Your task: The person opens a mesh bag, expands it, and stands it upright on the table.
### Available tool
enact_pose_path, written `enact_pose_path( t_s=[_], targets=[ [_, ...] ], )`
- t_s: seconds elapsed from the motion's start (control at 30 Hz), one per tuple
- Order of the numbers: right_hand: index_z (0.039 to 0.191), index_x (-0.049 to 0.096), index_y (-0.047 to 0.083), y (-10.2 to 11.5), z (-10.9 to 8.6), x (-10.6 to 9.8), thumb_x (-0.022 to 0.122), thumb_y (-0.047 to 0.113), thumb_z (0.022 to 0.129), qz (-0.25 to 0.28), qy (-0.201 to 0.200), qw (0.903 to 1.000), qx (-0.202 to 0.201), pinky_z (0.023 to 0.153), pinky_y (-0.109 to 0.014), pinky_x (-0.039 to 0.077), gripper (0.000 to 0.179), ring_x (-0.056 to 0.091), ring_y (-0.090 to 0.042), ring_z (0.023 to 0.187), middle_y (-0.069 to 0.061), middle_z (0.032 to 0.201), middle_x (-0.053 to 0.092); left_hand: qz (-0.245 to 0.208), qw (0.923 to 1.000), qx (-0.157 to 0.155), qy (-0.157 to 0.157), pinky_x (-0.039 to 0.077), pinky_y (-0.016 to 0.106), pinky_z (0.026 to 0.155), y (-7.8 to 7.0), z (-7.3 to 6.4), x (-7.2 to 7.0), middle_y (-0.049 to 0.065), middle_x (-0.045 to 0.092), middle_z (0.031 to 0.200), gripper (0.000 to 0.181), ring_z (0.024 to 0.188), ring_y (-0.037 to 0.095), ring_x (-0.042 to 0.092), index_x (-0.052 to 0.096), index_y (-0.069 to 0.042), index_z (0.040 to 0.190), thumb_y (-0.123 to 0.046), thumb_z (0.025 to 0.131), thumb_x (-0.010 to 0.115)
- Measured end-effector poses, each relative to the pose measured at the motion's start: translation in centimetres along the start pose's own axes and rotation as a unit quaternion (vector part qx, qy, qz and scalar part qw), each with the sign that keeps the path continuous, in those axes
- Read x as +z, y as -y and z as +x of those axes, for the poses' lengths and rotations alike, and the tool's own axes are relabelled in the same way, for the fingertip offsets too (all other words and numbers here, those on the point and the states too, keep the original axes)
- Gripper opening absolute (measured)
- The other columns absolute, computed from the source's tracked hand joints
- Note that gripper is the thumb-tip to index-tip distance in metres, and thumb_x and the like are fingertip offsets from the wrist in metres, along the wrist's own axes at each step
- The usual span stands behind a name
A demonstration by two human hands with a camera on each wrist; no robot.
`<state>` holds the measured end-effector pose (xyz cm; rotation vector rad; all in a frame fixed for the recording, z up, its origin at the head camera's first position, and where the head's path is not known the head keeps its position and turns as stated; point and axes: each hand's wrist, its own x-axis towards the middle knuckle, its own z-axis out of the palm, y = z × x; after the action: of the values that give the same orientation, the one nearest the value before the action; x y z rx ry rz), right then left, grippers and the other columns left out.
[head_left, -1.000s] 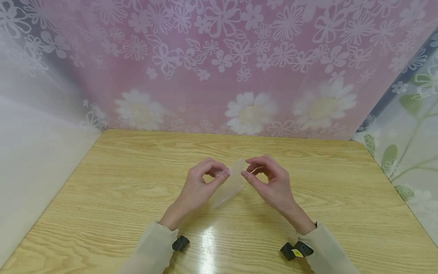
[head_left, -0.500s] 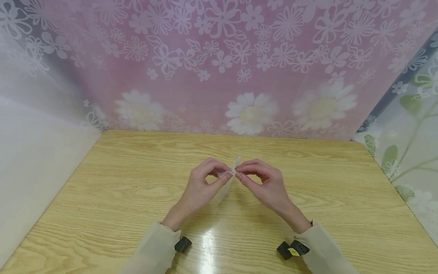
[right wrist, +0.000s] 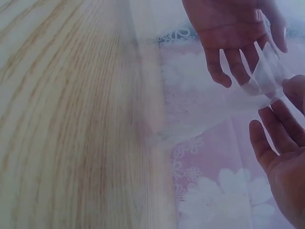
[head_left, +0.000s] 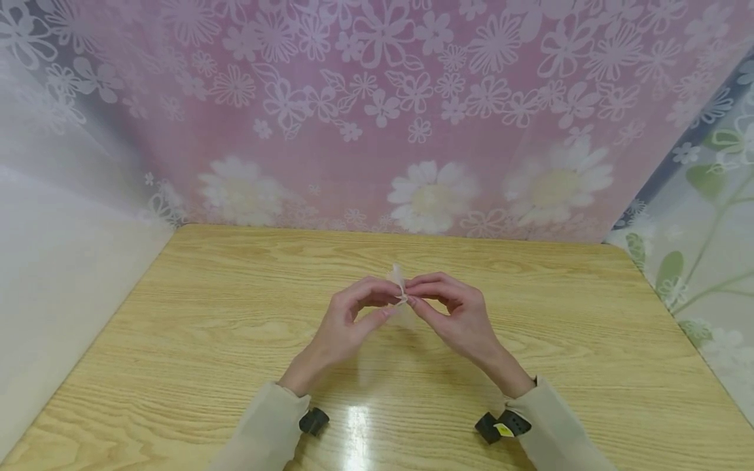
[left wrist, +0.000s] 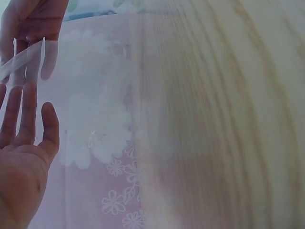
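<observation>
A thin, see-through plastic bag (head_left: 397,277) is held up above the middle of the table. Thumb and fingertips of my right hand (head_left: 462,315) pinch its edge, which the right wrist view shows up close with the bag (right wrist: 233,102) trailing off to the left. My left hand (head_left: 349,320) is just beside it, the thumb spread away from the fingers and the fingertips against the film. In the right wrist view, the fingers of the left hand (right wrist: 231,28) look loosely extended. The film is so clear that its full outline is hard to make out.
A wood-grain table (head_left: 206,366) lies beneath both hands. Behind it hangs a pink flowered curtain (head_left: 330,163), with pale hangings at the left (head_left: 71,235) and right (head_left: 715,261). Black straps (head_left: 313,422) sit at both wrists.
My right hand has moved left and taken the bag's edge between thumb and fingers. The left thumb has parted from its fingers, and the bag has turned and shifted slightly.
</observation>
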<state>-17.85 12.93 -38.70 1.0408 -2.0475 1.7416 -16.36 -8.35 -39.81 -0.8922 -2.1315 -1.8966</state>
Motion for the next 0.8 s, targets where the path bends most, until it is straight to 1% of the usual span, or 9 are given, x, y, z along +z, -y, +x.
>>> enact_pose_path(
  t_s=[0.07, 0.17, 0.27, 0.43, 0.57, 0.67, 0.8],
  targets=[
    [0.101, 0.076, -0.004, -0.09, -0.05, 0.04, 0.07, -0.016, 0.087, 0.004, 0.002, 1.0, 0.003, 0.087, -0.023, 0.06, 0.019, 0.069, -0.009, 0.107, -0.023, 0.107, 0.07, 0.004, 1.0, -0.004, -0.004, 0.059, 0.039, 0.095, 0.04, 0.0, -0.03, 0.011, 0.071, 0.117, 0.02, 0.108, 0.017, 0.07, 0.069, -0.007, 0.118, -0.003, 0.1, 0.062],
    [0.1, 0.076, -0.004, -0.22, -0.11, 0.14, 0.07, -0.016, 0.087, 0.009, 0.006, 0.9999, 0.004, 0.087, -0.022, 0.06, 0.019, 0.069, -0.009, 0.107, -0.023, 0.106, 0.07, 0.019, 0.9997, -0.01, -0.014, 0.059, 0.034, 0.091, 0.16, 0.08, 0.05, 0.008, 0.073, 0.113, 0.017, 0.103, 0.014, 0.07, 0.071, -0.01, 0.115, -0.008, 0.1, 0.066],
    [0.1, 0.075, -0.004, -0.23, -0.14, 0.21, 0.07, -0.016, 0.087, 0.011, 0.008, 0.9999, 0.008, 0.087, -0.023, 0.06, 0.018, 0.068, -0.009, 0.106, -0.022, 0.105, 0.07, 0.034, 0.9992, -0.013, -0.018, 0.06, 0.034, 0.089, 0.11, 0.18, 0.14, 0.004, 0.074, 0.109, 0.017, 0.099, 0.013, 0.071, 0.073, -0.013, 0.114, -0.012, 0.097, 0.071],
    [0.1, 0.075, -0.004, -0.12, -0.18, 0.22, 0.069, -0.014, 0.088, 0.015, 0.011, 0.9997, 0.012, 0.084, -0.024, 0.061, 0.017, 0.069, -0.011, 0.102, -0.02, 0.104, 0.069, 0.048, 0.9979, -0.038, -0.021, 0.059, 0.033, 0.088, -0.09, 0.27, 0.15, 0.0, 0.076, 0.108, 0.016, 0.095, 0.011, 0.07, 0.075, -0.017, 0.112, -0.015, 0.096, 0.073],
    [0.1, 0.075, -0.002, -0.14, -0.25, 0.2, 0.07, -0.008, 0.091, 0.02, 0.014, 0.9996, 0.014, 0.08, -0.024, 0.061, 0.011, 0.07, -0.013, 0.096, -0.018, 0.101, 0.07, 0.045, 0.997, -0.058, -0.024, 0.058, 0.033, 0.09, -0.15, 0.28, 0.09, 0.002, 0.076, 0.107, 0.014, 0.095, 0.01, 0.07, 0.076, -0.016, 0.11, -0.015, 0.096, 0.072],
    [0.1, 0.075, -0.002, -0.21, -0.3, 0.21, 0.07, -0.006, 0.092, 0.02, 0.017, 0.9996, 0.015, 0.08, -0.024, 0.061, 0.01, 0.071, -0.015, 0.093, -0.018, 0.099, 0.07, 0.042, 0.9966, -0.066, -0.027, 0.057, 0.033, 0.09, -0.14, 0.26, 0.08, 0.003, 0.076, 0.106, 0.012, 0.094, 0.011, 0.07, 0.076, -0.015, 0.109, -0.015, 0.098, 0.07],
    [0.101, 0.074, 0.0, -0.13, -0.36, 0.24, 0.069, -0.005, 0.093, 0.009, 0.019, 0.9993, 0.03, 0.078, -0.023, 0.06, 0.011, 0.07, -0.014, 0.091, -0.016, 0.099, 0.072, 0.04, 0.9963, -0.07, -0.029, 0.057, 0.032, 0.09, -0.11, 0.21, 0.15, 0.004, 0.074, 0.105, 0.01, 0.095, 0.011, 0.069, 0.074, -0.014, 0.107, -0.016, 0.1, 0.068]
  ],
)
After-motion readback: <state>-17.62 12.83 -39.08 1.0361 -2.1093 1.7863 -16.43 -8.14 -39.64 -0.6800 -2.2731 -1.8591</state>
